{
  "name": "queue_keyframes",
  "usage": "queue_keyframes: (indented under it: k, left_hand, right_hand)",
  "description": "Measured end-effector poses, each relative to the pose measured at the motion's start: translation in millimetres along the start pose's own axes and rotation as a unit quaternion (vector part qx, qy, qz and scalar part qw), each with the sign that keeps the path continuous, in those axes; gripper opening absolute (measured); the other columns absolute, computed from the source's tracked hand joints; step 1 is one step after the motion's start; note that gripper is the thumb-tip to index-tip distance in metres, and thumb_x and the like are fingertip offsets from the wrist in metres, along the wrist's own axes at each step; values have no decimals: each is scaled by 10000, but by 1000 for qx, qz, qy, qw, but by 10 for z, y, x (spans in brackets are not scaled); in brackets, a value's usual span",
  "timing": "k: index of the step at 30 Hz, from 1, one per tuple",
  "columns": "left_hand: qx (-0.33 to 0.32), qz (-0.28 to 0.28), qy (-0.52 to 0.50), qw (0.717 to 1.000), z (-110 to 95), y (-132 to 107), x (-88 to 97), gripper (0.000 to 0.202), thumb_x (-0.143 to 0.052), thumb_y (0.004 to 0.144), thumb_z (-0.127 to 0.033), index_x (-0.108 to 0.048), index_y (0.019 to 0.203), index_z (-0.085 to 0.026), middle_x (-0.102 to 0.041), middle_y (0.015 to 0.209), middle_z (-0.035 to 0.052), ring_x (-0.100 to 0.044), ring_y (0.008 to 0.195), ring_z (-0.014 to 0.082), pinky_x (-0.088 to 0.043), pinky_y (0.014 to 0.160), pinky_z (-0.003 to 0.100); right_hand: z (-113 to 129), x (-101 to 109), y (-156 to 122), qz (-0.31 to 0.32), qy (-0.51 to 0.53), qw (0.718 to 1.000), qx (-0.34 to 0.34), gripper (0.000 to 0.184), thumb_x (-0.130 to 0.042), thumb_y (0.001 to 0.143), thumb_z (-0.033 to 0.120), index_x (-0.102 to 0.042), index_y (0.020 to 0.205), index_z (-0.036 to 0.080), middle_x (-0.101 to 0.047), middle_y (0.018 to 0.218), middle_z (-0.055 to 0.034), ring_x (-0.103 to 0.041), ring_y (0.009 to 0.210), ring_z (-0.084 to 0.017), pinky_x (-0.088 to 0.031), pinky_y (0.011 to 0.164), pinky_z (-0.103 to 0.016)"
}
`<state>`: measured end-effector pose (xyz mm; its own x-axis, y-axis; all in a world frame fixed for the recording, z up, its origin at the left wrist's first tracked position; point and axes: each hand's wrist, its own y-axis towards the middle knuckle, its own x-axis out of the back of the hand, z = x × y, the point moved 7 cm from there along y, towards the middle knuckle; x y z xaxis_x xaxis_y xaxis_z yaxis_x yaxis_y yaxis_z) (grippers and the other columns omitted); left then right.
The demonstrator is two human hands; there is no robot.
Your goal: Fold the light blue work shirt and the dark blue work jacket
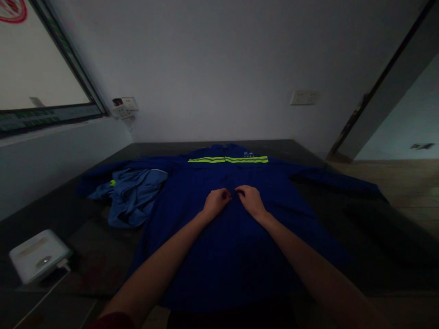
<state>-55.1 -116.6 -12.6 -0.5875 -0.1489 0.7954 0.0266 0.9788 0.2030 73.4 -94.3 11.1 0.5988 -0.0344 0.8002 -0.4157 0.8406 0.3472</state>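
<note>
A dark blue work jacket (274, 192) with a yellow-green reflective stripe across the chest lies spread out, front side up, its collar toward the wall. Over its middle seam, below the stripe, my two hands come close together. My left hand (217, 201) has its fingers curled and pinched on the jacket's front edge. Facing it across a small gap, my right hand (250, 200) is closed in a similar pinch on the cloth. The exact bit between the fingertips is too dark and small to make out.
The dark table (103, 242) carries a crumpled lighter blue garment (137, 196) at left, over the jacket's sleeve. A white box-shaped device (39, 256) with a cable sits at the front left. Wall sockets (304, 97) are behind, and a window (41, 59) is at left.
</note>
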Motion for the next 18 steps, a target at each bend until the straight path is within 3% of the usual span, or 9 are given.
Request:
queue_keyframes:
  k: [7, 13, 18]
  left_hand:
    - [7, 0, 42, 999, -32, -21, -8, 53, -615, 776, -227, -636, 815, -199, -666, 781, 11, -603, 712, 149, -407, 603, 223]
    - [-32, -44, 20, 998, -116, -47, 86, 68, -571, 814, -214, -630, 846, -212, -673, 813, 1, -605, 739, 144, -417, 643, 226]
    - [-27, -38, 17, 999, -129, -39, 127, 81, -578, 815, -225, -647, 855, -210, -683, 806, 4, -617, 758, 152, -431, 682, 232]
  right_hand:
    - [26, -133, -67, 37, -2, 999, 23, 261, -516, 836, 102, -681, 1019, 189, -680, 1061, -56, -602, 1022, -170, -414, 937, -300]
    - [-40, -123, -42, -5, 36, 999, -3, 225, -533, 837, 129, -697, 976, 195, -701, 1030, -40, -628, 978, -160, -438, 906, -279]
    - [-99, -135, -14, -9, 61, 998, -19, 230, -546, 821, 138, -707, 965, 215, -711, 1015, -30, -641, 967, -164, -455, 891, -288]
